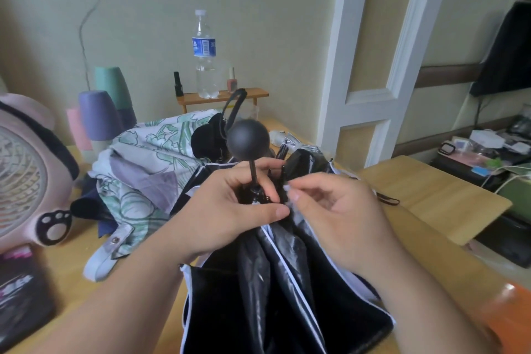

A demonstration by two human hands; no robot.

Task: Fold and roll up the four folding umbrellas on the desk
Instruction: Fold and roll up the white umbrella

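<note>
A black umbrella (275, 282) with white piping hangs loose in front of me, its round black handle (248, 139) pointing up. My left hand (230, 210) grips the gathered ribs and cloth just below the handle's thin shaft. Beside it, my right hand (336, 210) pinches the white edge of a canopy fold. Behind them a floral green-and-lilac umbrella (143, 164) lies crumpled on the desk (425, 198), with a dark blue umbrella (89, 210) partly under it. More black cloth and rib tips (304, 158) show behind the handle.
A pink fan (31, 175) stands at the left, with pastel cups (100, 115) behind it. A small wooden shelf (224, 95) carries a water bottle (204, 57) and two nail polish bottles. A dark pouch (20, 290) lies front left. An orange object (511, 316) sits at the front right.
</note>
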